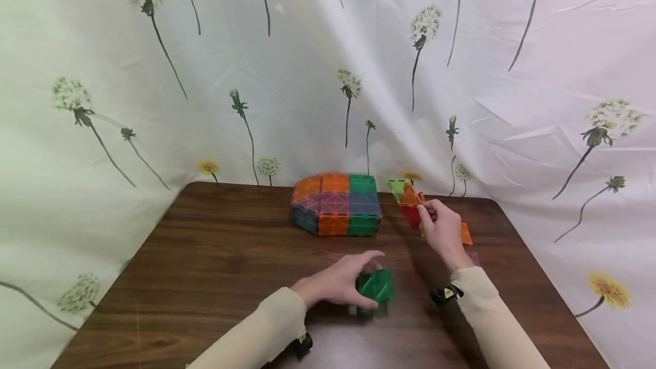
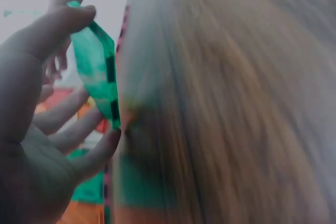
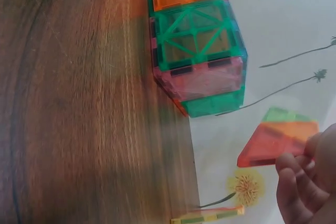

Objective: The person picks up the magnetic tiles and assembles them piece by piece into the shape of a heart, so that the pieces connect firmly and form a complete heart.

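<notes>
On table | left hand [image 1: 335, 283] grips green tile [image 2: 97, 69], edge-on at wrist | right hand [image 1: 443, 229] pinches triangles [image 3: 278, 137]

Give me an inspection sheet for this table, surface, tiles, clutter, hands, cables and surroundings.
Surface: dark wooden table, bare in front.
Job's things: green tile piece under the left hand; orange, green and red triangle tiles at the right hand.
Clutter: multicoloured tile block near the back edge; orange tile lying flat behind the right hand.
Hands: left hand grips the green piece; right hand pinches the triangle tiles.
Cables: nothing seen.
Surroundings: dandelion-print cloth behind and at both sides.
</notes>
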A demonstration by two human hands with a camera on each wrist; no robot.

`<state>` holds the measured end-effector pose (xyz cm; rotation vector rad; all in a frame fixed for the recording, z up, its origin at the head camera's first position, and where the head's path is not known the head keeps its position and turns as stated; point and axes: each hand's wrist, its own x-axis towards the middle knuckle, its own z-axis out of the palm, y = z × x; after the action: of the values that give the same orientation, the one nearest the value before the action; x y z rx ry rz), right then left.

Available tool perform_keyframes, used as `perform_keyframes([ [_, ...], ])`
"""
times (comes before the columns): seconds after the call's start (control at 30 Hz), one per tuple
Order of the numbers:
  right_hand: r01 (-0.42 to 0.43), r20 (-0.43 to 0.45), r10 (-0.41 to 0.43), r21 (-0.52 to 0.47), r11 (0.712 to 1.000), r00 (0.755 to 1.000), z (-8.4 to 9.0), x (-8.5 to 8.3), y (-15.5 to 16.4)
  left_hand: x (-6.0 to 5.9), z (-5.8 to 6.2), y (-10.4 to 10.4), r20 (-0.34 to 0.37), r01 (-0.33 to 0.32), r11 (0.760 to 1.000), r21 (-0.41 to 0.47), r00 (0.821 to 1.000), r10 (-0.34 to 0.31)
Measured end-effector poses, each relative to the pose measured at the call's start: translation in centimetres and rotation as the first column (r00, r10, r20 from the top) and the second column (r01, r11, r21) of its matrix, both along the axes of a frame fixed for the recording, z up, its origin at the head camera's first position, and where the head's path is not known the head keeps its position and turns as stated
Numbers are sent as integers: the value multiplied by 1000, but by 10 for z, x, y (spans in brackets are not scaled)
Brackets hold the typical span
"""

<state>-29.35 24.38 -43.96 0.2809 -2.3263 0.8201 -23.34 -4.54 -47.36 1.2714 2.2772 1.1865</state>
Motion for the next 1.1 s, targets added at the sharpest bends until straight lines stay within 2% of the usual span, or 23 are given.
perform_keyframes([
  [0.13,-30,-3,30,-9,1000,1000,4,7,3,-3,0,-19,49,-53,997,54,998,50],
  [0.33,-135,-10,134,-37,990,991,7,16,3,-8,-3,-49,22,-146,985,88,989,145],
  [0.5,-231,48,232,-38,972,971,8,24,2,-10,-10,-73,58,-175,972,155,984,168],
  [0.63,-339,87,341,-32,940,936,9,28,-2,-14,-14,-87,38,-204,963,178,979,200],
  [0.8,-456,117,450,29,890,885,7,29,-9,-20,-14,-102,-3,-259,950,176,964,264],
  [1.1,-592,228,559,110,799,797,-4,26,-21,-27,-12,-112,48,-274,954,120,962,270],
])
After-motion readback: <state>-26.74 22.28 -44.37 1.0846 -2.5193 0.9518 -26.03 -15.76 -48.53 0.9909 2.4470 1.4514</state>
